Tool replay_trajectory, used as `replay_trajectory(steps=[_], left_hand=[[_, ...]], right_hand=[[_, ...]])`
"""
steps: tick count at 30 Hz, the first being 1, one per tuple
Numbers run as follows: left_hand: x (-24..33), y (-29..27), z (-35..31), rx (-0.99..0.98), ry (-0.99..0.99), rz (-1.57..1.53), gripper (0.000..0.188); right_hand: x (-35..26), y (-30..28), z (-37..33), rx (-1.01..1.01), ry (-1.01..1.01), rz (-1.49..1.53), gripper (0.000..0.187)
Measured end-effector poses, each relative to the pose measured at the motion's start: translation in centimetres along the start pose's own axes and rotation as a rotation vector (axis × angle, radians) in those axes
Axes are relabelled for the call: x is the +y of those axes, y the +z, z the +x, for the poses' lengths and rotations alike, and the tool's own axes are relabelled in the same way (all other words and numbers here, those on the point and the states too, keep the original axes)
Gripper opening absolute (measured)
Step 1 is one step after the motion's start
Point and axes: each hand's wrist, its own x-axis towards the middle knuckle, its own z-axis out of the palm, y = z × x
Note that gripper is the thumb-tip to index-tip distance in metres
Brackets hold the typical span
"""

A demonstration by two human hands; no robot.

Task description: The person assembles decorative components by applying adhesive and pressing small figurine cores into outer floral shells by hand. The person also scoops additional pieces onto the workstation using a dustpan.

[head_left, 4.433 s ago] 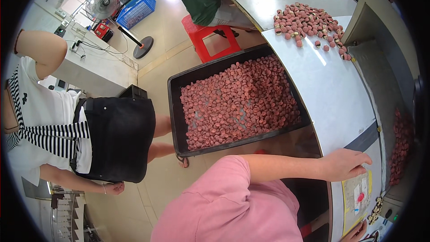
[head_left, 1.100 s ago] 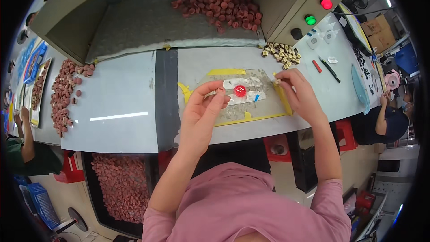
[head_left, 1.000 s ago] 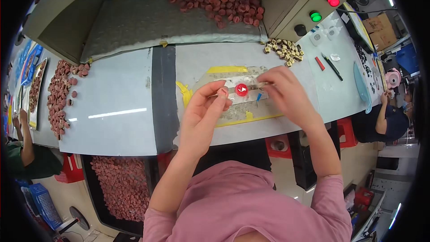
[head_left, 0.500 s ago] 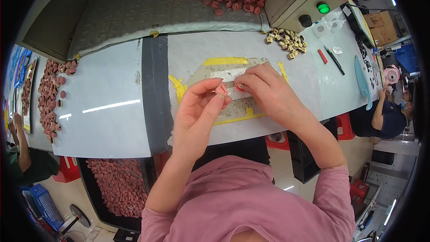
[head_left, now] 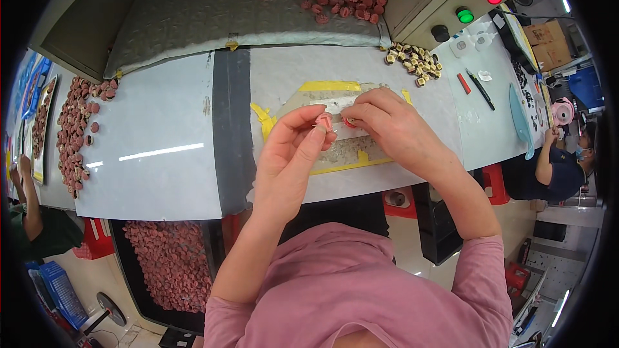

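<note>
Between thumb and fingers my left hand (head_left: 288, 154) pinches a small pink ridged cup-shaped piece (head_left: 324, 122). Close beside it on the right, the fingers of my right hand (head_left: 393, 122) curl down over a small red round object (head_left: 350, 121), partly hidden beneath the fingertips. Whether the right fingers hold it or something else with it cannot be made out. Both hands are over a worn work mat (head_left: 342, 152) edged with yellow tape (head_left: 331, 86).
Pink cups lie heaped on the grey padded ledge (head_left: 174, 19), and more fill a black bin (head_left: 171, 264) below left. Dark-and-cream small pieces (head_left: 416, 64) sit back right, near a black pen (head_left: 481, 92). Assembled-looking pieces (head_left: 72, 129) line the left side. Other people work at both sides.
The view has shifted slightly. My left hand still pinches the pink piece, now turned a little, and my right fingers stay close beside it over the red object.
</note>
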Motion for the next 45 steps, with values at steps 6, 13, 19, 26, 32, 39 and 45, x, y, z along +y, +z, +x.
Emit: replay_trajectory(steps=[6,13,19,26,32,39,45], left_hand=[[0.0,-0.3,0.1,0.009,0.011,-0.016,0.027],[0.5,-0.2,-0.1,-0.005,-0.049,-0.007,0.028],[0.5,-0.1,-0.2,-0.018,-0.066,0.005,0.028],[0.0,0.0,-0.1,-0.024,0.011,-0.02,0.026],[-0.3,0.2,-0.6,0.018,0.154,0.131,0.024],[0.3,0.2,-0.3,-0.128,0.029,0.069,0.044],[0.4,-0.1,-0.4,-0.142,-0.025,0.067,0.055]], right_hand=[[0.0,0.1,-0.1,-0.001,0.016,-0.041,0.025],[-0.1,0.3,-0.1,0.039,0.109,0.133,0.017],[-2.6,0.6,-0.5,0.29,0.274,0.68,0.016],[-4.3,1.2,0.6,0.302,0.235,0.695,0.017],[-5.6,2.0,0.4,0.383,0.204,0.459,0.018],[-4.5,1.1,0.3,0.321,0.155,0.53,0.024],[-2.8,0.9,0.0,0.174,0.022,0.55,0.023]])
